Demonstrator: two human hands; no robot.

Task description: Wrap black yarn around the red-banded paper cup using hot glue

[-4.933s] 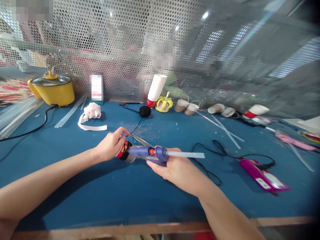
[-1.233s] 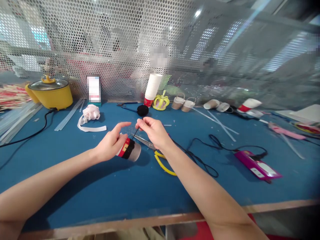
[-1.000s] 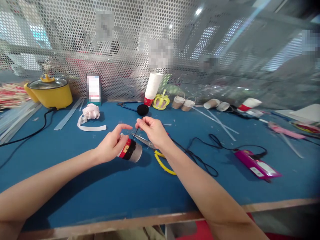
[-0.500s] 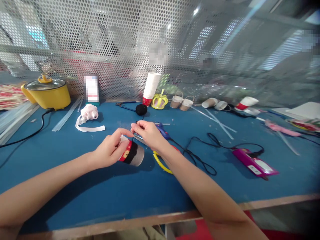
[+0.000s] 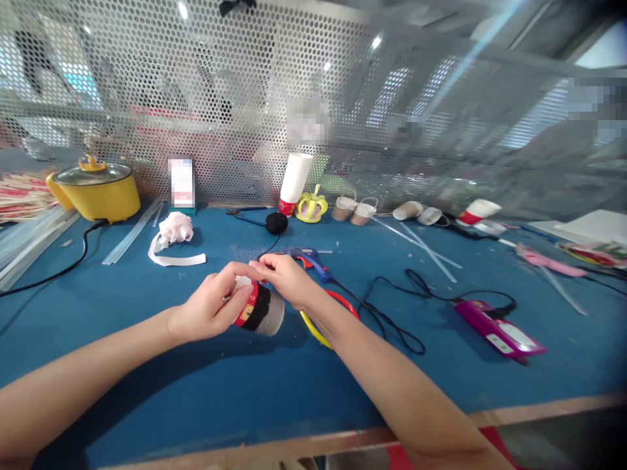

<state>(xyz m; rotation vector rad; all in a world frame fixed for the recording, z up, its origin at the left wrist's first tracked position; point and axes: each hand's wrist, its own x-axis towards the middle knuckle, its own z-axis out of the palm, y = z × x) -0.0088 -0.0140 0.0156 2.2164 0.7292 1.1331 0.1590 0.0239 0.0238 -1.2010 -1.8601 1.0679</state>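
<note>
Gripping a paper cup (image 5: pixel 257 310) in closed left hand (image 5: pixel 208 310), right hand (image 5: pixel 284 279) pinching black thread at its rim, above a blue worktable (image 5: pixel 196 378); perforated metal screen (image 5: pixel 220 98) beyond.

Both forearms extended, left hand (image 5: pixel 208 310) curled, right hand (image 5: pixel 284 277) pinching, fingertips meeting

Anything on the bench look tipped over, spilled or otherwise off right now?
Yes, two paper cups lie on their sides near the mesh wall, while the cup stack stands upright. Small white flecks are scattered on the blue table beyond the hands. Nothing looks damaged.
</note>
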